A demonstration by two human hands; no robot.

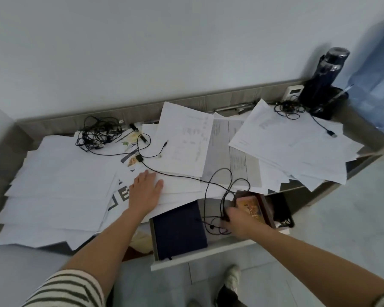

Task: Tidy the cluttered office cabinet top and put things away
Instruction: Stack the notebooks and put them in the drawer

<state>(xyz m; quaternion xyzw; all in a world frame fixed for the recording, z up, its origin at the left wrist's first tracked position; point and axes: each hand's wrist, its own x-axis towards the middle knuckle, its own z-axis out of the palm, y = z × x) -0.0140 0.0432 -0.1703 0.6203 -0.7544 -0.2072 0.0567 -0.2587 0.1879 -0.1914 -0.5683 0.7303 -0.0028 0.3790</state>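
Loose white papers (60,180) cover the grey cabinet top (353,125). My left hand (145,191) lies flat on the papers near the front edge, fingers spread. An open drawer (208,254) below holds a dark blue notebook (179,230). My right hand (239,220) reaches into the drawer and grips a black cable (211,180) beside an orange-and-brown box (252,208). That cable runs up over the papers to a small black plug (139,158).
A tangled bundle of black cables (98,135) lies at the back left. A second tangle (287,108) sits at the back right by a tall black flask (324,82) and a white wall socket (294,91). Pens (237,108) lie along the back edge. My shoe (232,278) is on the tiled floor.
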